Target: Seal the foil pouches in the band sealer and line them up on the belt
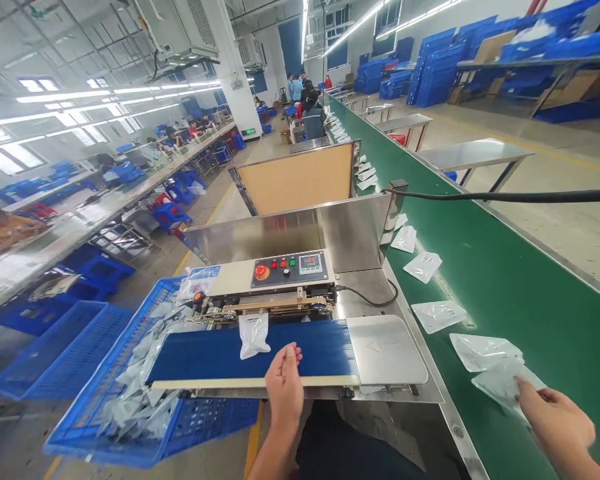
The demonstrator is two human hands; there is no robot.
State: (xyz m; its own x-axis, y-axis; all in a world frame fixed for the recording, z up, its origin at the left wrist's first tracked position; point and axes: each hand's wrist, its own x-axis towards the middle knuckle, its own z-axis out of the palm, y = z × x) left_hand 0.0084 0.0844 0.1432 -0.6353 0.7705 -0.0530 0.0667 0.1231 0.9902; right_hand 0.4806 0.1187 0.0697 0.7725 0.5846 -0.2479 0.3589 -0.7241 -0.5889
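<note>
A sealing machine with a control panel stands in front of me, its blue belt running across. One white pouch hangs from the sealing strip onto the belt. Just right of that pouch, my left hand is over the belt's front edge, fingers curled together; whether anything is between them is hidden. At the right, my right hand pinches the edge of a clear-white pouch on the green conveyor. Another pouch lies against it, and several more lie farther up the conveyor.
A blue basket full of pouches stands at the machine's left end. Steel panels rise behind the machine. A black cable crosses above the conveyor. People sit at distant tables.
</note>
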